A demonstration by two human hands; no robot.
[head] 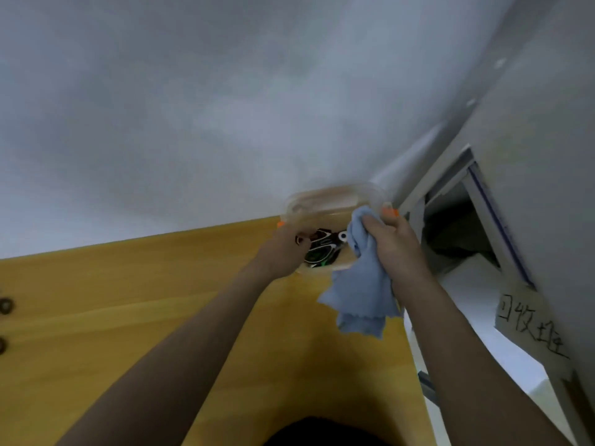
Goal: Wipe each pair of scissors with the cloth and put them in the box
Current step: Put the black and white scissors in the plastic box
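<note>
Motion blur smears the clear box (335, 204) at the far edge of your wooden table (128, 300), so its rim and orange clips are hard to trace. Your left hand (283, 249) is on the box's left side; whether its fingers curl round the wall you cannot tell. Your right hand (394, 243) is closed around the blue cloth (360, 297), which hangs over the box's right side. Scissors (322, 249) lie inside as a dark tangle, their number unclear.
</note>
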